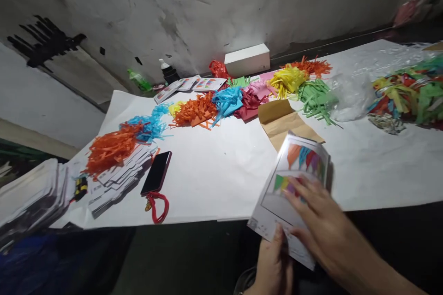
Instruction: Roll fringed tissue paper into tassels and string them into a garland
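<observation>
Nearest, the left hand (273, 260) pinches a printed packet (276, 207) by its lower edge, thumb in front; the right hand (320, 214) lies half-open across its face. The packet tilts over the table's (207, 175) near edge, just before a brown envelope (282, 122).

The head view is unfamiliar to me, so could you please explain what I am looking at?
There is no machine here: these are a person's bare hands, filmed by one camera worn on the head, looking forward and down. The left hand grips the lower part of a printed pack, while the right hand lies across its front, a little blurred. Beyond them, the white table bears bright tassels, brown paper, a phone with a red cord, and piled cards. A white box sits at the back.
</observation>
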`<state>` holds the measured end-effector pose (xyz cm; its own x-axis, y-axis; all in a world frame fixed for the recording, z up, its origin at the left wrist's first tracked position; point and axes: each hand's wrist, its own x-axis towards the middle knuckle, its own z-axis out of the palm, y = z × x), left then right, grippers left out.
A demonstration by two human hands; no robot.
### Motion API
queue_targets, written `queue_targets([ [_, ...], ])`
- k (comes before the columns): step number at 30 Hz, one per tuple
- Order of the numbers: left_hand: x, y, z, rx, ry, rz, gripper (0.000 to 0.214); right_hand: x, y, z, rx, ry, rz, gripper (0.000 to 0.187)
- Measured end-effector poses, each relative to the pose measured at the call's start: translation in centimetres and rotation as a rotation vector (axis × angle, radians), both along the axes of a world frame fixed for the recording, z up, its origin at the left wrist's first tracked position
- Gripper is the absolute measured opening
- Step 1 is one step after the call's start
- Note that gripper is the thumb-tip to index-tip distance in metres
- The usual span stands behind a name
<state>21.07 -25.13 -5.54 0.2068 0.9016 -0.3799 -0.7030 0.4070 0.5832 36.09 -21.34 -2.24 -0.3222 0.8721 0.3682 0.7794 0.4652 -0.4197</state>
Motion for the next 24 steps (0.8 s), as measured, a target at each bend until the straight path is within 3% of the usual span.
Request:
queue_targets([
  [2,-0.1,-0.6,-1.2,-0.004,-0.085,-0.187,0.05,-1.0,2.3,-0.5,-0.086,-0.193,-0.048,0.062],
  [4,-1.8,-1.0,-2.3,-0.032,-0.127,-0.397,0.052,-1.7,4.2,-1.2,-0.137,-0.259,-0.018,0.074],
  [6,-3.9,-0.7,-3.2,-0.045,-0.121,-0.512,0.058,-1.9,5.2,-1.7,-0.158,-0.27,0.039,0.08],
  [9,-5.4,1.0,-3.8,-0.055,-0.065,-0.518,0.071,-1.5,5.2,-2.1,-0.174,-0.292,0.107,0.082],
  [13,-2.9,3.1,-3.8,0.024,0.107,-0.499,0.061,-0.6,5.0,-1.9,-0.158,-0.312,0.133,0.066],
  [15,-1.5,3.3,-3.6,0.05,0.127,-0.483,0.056,-0.1,5.2,-1.9,-0.148,-0.321,0.071,0.057],
  [19,-0.6,2.9,-3.3,0.008,0.084,-0.469,0.051,0.6,5.9,-2.6,-0.161,-0.323,-0.188,0.054],
  [24,-0.6,3.7,-2.7,-0.023,0.062,-0.512,0.056,0.7,6.1,-2.8,-0.163,-0.297,-0.181,0.054],
])
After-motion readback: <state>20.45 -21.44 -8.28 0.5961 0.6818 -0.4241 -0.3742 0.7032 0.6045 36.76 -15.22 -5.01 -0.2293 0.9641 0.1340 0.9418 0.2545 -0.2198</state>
